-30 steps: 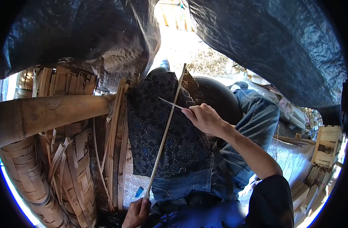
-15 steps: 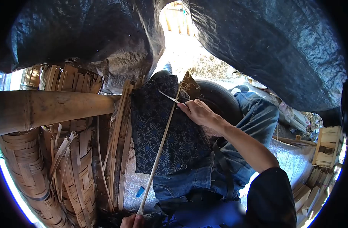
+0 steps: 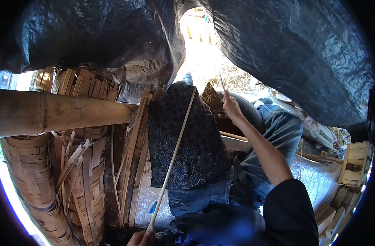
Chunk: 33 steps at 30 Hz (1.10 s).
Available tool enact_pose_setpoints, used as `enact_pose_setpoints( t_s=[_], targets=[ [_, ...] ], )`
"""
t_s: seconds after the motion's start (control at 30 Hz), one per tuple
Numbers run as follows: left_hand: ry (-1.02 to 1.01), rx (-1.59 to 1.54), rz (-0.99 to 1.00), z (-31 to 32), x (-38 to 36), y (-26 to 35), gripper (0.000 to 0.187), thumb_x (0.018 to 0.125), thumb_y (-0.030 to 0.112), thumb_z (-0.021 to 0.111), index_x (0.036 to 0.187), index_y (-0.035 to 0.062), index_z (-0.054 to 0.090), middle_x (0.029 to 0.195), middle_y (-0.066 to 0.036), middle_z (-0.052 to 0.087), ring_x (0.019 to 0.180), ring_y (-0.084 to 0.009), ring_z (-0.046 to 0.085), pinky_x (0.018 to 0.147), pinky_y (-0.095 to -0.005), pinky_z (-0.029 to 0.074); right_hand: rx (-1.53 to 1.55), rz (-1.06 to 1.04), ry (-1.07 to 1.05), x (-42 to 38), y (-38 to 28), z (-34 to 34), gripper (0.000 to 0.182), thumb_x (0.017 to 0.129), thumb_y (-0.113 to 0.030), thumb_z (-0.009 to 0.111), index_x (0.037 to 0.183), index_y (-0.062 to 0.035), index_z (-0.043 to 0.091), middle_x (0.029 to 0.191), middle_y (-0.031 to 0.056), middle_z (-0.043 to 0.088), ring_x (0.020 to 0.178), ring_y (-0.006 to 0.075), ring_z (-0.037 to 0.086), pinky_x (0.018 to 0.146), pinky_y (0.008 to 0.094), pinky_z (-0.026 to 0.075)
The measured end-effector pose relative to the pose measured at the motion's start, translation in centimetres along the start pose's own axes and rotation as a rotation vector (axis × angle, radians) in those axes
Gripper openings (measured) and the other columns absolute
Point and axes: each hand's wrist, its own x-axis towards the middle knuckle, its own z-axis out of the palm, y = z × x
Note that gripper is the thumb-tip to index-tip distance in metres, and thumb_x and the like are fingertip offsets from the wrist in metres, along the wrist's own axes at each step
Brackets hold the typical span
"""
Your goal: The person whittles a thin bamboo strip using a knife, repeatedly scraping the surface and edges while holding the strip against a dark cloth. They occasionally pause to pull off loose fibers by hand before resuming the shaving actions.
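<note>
My left hand [image 3: 141, 238], at the bottom edge, is closed around the near end of a long, thin bamboo strip [image 3: 174, 156]. The strip slants up and away over a dark patterned cloth [image 3: 187, 139] spread across my lap. Beyond the cloth's right side, my right hand [image 3: 231, 107] grips a knife [image 3: 222, 82], its narrow blade pointing up and away, apart from the strip. The knife's handle is mostly hidden in my fingers, and the blade is faint against the bright ground.
A thick bamboo pole [image 3: 68, 112] juts in from the left above woven bamboo baskets [image 3: 27, 172]. Bamboo slats [image 3: 134, 151] stand beside the cloth. Black sheeting [image 3: 285, 53] hangs overhead. A tire [image 3: 246, 108] lies behind my right hand, and a wooden crate [image 3: 354, 164] is far right.
My right hand has moved right and upward with the knife, off the strip. The blade has swung from pointing left to pointing up. My left hand still holds the strip's near end.
</note>
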Motion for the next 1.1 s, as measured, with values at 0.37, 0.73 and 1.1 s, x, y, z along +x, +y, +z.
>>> enact_pose_setpoints(
  t_s=[0.37,0.73,1.1],
  targets=[
    [-0.100,0.563,0.650,8.6,14.1,4.6,0.033,0.097,0.022,0.043,0.077,-0.0021,0.052,0.052,-0.015,0.049,0.046,-0.0244,0.050,0.046,-0.0326,0.038,-0.286,-0.328,-0.347,-14.3,-6.8,-2.8,0.048,0.097,-0.039,0.040,0.073,-0.0004,0.054,0.045,0.0111,0.046,0.031,0.0220,0.045,0.036,0.0396,0.039],
    [-0.083,0.190,0.505,9.6,15.3,3.2,0.035,0.096,0.030,0.045,0.082,-0.0011,0.054,0.057,-0.012,0.052,0.046,-0.0236,0.049,0.043,-0.0320,0.036,-0.442,-0.516,-0.384,-16.4,-6.6,-0.9,0.046,0.096,-0.038,0.045,0.070,-0.0008,0.053,0.044,0.0139,0.047,0.036,0.0281,0.049,0.039,0.0400,0.038],
    [-0.582,-0.474,-0.011,8.2,16.0,3.9,0.024,0.092,0.029,0.057,0.094,0.0051,0.058,0.074,0.000,0.057,0.055,-0.0093,0.050,0.050,-0.0204,0.040,-0.375,-0.560,-0.427,-17.2,-6.5,-1.1,0.046,0.096,-0.039,0.045,0.068,-0.0027,0.053,0.042,0.0109,0.046,0.032,0.0232,0.045,0.036,0.0377,0.035]
  ],
)
